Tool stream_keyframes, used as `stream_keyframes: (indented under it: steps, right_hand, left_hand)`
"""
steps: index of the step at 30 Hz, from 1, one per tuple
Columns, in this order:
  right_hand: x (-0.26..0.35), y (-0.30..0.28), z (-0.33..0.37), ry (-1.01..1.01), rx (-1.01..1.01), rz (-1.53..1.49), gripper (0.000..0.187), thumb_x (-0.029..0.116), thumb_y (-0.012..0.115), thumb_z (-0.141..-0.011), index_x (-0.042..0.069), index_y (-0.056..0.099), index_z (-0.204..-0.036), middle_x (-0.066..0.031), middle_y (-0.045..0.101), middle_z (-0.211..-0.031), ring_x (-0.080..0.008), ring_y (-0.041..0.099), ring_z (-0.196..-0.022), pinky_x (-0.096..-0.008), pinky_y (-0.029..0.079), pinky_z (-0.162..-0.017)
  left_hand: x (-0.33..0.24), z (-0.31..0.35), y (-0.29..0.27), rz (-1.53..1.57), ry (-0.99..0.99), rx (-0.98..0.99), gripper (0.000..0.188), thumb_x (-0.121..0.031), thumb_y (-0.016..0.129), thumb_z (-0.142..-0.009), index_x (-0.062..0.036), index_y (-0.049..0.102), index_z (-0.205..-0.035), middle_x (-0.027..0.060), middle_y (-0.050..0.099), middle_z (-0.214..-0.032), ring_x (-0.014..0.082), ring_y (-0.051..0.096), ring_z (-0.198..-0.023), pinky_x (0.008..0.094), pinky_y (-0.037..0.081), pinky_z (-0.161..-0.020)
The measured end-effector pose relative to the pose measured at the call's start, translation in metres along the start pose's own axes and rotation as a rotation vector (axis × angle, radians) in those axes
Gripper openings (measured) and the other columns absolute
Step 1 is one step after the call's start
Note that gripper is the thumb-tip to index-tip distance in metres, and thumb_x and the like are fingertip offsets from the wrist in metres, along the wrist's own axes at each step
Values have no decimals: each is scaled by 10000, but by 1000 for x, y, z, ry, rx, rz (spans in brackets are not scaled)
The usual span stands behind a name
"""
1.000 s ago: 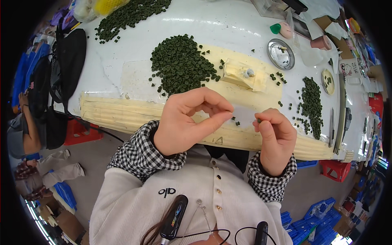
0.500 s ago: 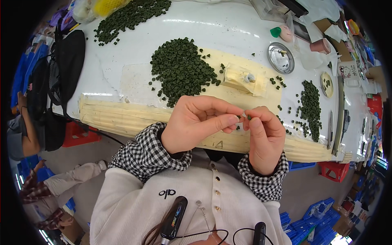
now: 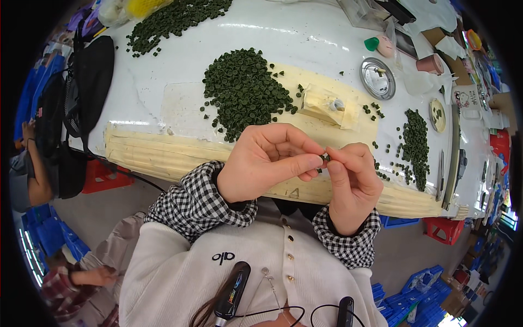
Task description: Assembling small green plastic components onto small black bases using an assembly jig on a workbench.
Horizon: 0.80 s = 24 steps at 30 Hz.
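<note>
- Just below the near edge of the white surface [image 3: 163, 98], the left hand [image 3: 264, 163] and the right hand [image 3: 354, 182] meet in front of the person's chest.
- Both sets of fingers are narrowed to a pinch: the left fingers [image 3: 305, 162] and the right fingers [image 3: 340, 155] close together on one small dark green piece [image 3: 324, 158], which is mostly hidden between the fingertips.
- Both wrists wear black-and-white checked cuffs [image 3: 201, 199] under a cream top.
- Beyond the hands, a large pile of green pieces [image 3: 245, 90] lies on the surface, partly on a pale yellow sheet [image 3: 305, 82].
- Right of that pile, a small cream block [image 3: 324, 103] sits on the sheet, near the hands but apart from them.
- Farther right, a narrower heap of green pieces [image 3: 415, 141] runs along the surface, with a round metal lid [image 3: 377, 79] above it.
- At the far left edge, a black bag [image 3: 90, 82] hangs over the surface's side.
</note>
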State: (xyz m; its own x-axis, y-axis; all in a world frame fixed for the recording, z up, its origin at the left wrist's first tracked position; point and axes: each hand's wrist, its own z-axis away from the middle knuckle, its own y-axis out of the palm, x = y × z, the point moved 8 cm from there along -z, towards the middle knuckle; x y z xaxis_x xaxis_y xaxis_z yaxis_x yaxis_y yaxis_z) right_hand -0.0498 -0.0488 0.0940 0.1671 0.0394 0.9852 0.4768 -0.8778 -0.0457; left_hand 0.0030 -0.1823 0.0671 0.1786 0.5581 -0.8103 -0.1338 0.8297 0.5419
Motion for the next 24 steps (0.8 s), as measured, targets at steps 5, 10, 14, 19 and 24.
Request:
stream_keyframes:
  steps: [5, 10, 14, 19, 24]
  right_hand:
    - [1, 2, 0, -28, 19, -14, 231, -68, 668, -840, -3, 697, -1059, -81, 576, -915, -140, 576, -810, -232, 490, -711]
    - [1, 4, 0, -25, 15, -1, 237, -78, 663, -839, -3, 697, -1062, -82, 579, -911, -141, 580, -814, -233, 493, -706]
    - [3, 2, 0, -17, 8, 61, 244, -93, 670, -826, -5, 697, -1052, -85, 592, -919, -143, 584, -815, -232, 484, -701]
    - [2, 0, 2, -71, -52, 96, 268, -91, 709, -789, -3, 702, -1041, -99, 628, -914, -167, 596, -805, -252, 477, -698]
    - [15, 8, 5, -209, 8, 301, 322, -84, 734, -755, 4, 707, -1063, -95, 642, -898, -201, 594, -780, -276, 474, -684]
  left_hand:
    - [6, -1, -1, 65, -65, 6, 115, -25, 619, -927, 38, 629, -1023, 129, 700, -903, 136, 678, -776, 253, 566, -713]
    - [9, -2, -2, 64, -75, 22, 117, -49, 617, -936, 37, 637, -1012, 115, 700, -890, 128, 666, -770, 253, 562, -716]
    - [6, -1, -6, 24, -14, -16, 128, -27, 624, -926, 41, 646, -1032, 104, 696, -890, 123, 659, -778, 254, 557, -724]
    - [-12, 6, -3, -239, 222, -86, 154, 30, 642, -895, 49, 657, -1047, 111, 687, -920, 128, 652, -796, 249, 541, -741]
    - [-29, 12, -1, -522, 441, -114, 155, 63, 653, -870, 54, 667, -1024, 122, 677, -932, 140, 650, -805, 248, 528, -737]
